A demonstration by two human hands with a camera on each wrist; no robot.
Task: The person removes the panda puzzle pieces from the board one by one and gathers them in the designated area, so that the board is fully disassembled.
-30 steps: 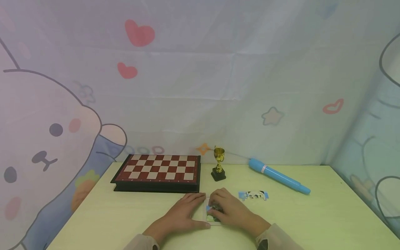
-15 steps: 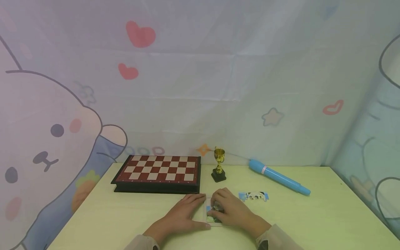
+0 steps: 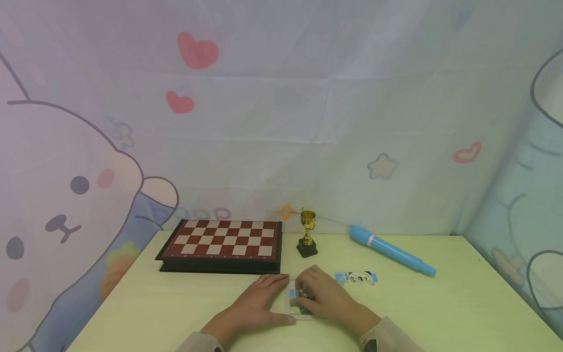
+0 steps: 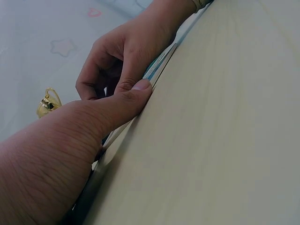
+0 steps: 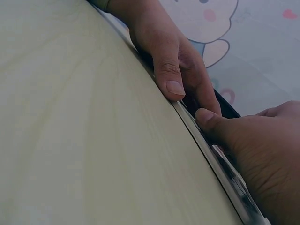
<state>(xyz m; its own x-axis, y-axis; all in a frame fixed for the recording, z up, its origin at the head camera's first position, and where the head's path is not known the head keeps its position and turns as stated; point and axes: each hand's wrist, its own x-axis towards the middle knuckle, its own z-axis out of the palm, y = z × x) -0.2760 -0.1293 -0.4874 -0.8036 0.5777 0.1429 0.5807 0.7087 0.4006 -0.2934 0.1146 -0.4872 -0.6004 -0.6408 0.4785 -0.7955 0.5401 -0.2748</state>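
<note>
A small flat jigsaw puzzle (image 3: 293, 309) with a light frame lies near the table's front, showing blue, green and black-and-white panda print. Along its left side my left hand (image 3: 259, 304) rests with fingers stretched out, fingertips at the far left corner and thumb at the near edge. From the right, my right hand (image 3: 326, 296) bends over the puzzle, its thumb and curled fingers on a panda-print puzzle piece (image 3: 305, 293) that they partly cover. The left wrist view shows the left thumb (image 4: 141, 85) on the frame's edge, right beside the right hand (image 4: 126, 56).
Beyond the right hand lies a loose strip of joined panda puzzle pieces (image 3: 357, 277). A red-and-white chessboard box (image 3: 224, 240) stands behind the left hand. A gold trophy cup (image 3: 308, 230) on a black base and a blue pen-shaped tube (image 3: 391, 250) are farther back.
</note>
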